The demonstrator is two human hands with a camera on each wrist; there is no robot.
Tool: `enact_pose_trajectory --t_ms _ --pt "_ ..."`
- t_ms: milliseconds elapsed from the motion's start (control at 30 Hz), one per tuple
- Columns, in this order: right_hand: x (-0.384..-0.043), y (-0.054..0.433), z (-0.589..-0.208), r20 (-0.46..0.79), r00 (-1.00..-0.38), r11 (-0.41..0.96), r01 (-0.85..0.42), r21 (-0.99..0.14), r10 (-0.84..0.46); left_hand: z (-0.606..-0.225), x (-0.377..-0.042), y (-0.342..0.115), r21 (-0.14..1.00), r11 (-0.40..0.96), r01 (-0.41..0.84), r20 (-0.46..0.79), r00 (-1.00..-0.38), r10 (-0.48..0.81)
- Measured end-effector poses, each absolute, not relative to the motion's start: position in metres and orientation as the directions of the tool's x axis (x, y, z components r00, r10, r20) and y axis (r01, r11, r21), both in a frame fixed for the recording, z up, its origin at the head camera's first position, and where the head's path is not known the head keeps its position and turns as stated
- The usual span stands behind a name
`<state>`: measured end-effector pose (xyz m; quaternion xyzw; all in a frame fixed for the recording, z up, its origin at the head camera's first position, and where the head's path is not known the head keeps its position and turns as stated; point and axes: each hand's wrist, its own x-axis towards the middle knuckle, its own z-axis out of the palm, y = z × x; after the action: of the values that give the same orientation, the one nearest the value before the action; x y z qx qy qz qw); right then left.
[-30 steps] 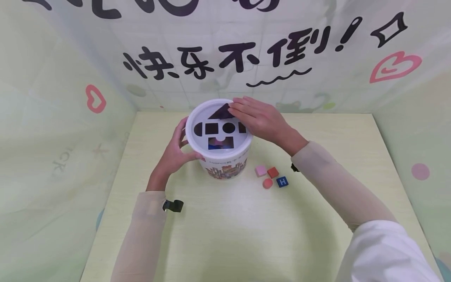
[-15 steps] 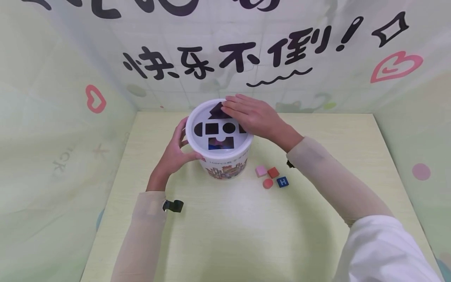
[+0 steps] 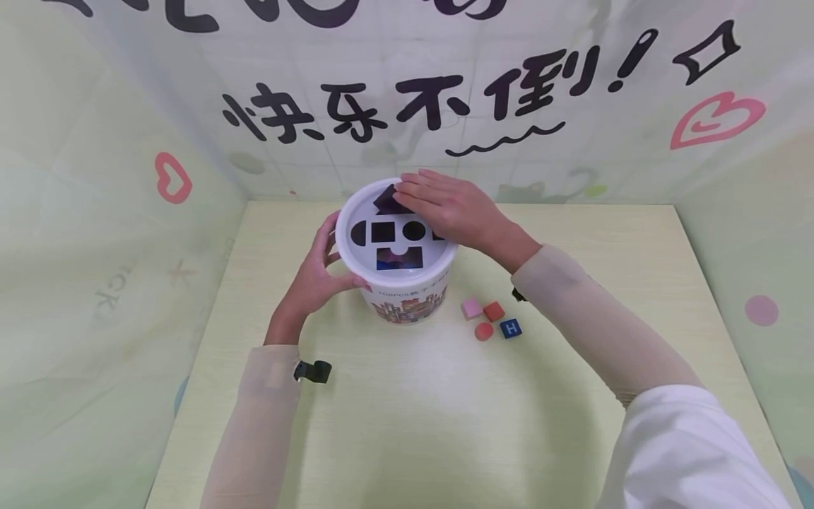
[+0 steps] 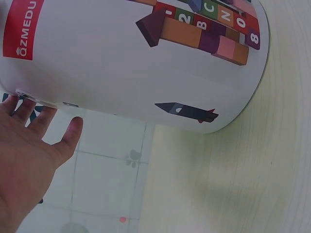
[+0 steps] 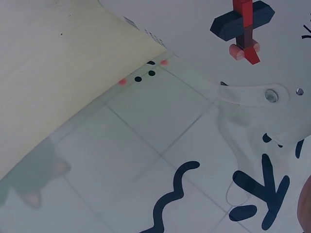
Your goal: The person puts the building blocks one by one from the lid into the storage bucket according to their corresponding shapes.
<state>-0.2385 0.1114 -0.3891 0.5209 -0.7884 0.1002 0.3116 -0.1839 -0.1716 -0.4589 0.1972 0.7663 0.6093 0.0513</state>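
Note:
A white bucket [image 3: 407, 300] printed with block pictures stands on the table, also seen close up in the left wrist view. Its white lid [image 3: 397, 278] has several shaped cut-outs. My left hand [image 3: 318, 274] holds the bucket's left side just below the rim, thumb toward the front and fingers toward the back. My right hand [image 3: 454, 208] rests with straight fingers across the lid's back right, covering part of the upper cut-out. In the left wrist view the left hand [image 4: 34, 150] has its fingertips at the bucket's wall. Only a sliver of the right hand [image 5: 304, 208] shows in the right wrist view.
Right of the bucket lie a pink block [image 3: 472, 309], a red block [image 3: 493, 311], a round coral block [image 3: 484, 331] and a blue block [image 3: 511, 328] marked H. The pale table [image 3: 407, 424] ends at a printed curtain [image 3: 305, 170] behind the bucket.
My right hand has slid left over the lid and covers more of the upper cut-out. The left hand, the bucket and the loose blocks stay in place.

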Motion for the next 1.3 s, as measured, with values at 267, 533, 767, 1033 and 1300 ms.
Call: enact_pose_trajectory --t_ms 267,533,767,1033,1300 --pt "-0.238 0.11 -0.388 0.579 -0.285 0.422 -0.9 0.113 -0.764 -0.455 -0.182 -0.171 0.957 0.183 0.225 0.145 -0.917 0.371" --pt "-0.239 0.111 -0.388 0.567 -0.299 0.413 -0.907 0.08 -0.768 -0.43 -0.17 -0.164 0.959 0.179 0.217 0.138 -0.918 0.373" --pt "-0.238 0.112 -0.39 0.576 -0.313 0.429 -0.901 0.072 -0.755 -0.428 -0.169 -0.164 0.961 0.173 0.216 0.138 -0.916 0.377" --pt "-0.238 0.11 -0.387 0.504 -0.368 0.47 -0.879 0.085 -0.781 -0.445 -0.178 -0.168 0.96 0.171 0.222 0.146 -0.916 0.373" --pt "-0.237 0.107 -0.384 0.44 -0.412 0.501 -0.859 0.106 -0.798 -0.459 -0.184 -0.172 0.956 0.171 0.24 0.164 -0.916 0.366"
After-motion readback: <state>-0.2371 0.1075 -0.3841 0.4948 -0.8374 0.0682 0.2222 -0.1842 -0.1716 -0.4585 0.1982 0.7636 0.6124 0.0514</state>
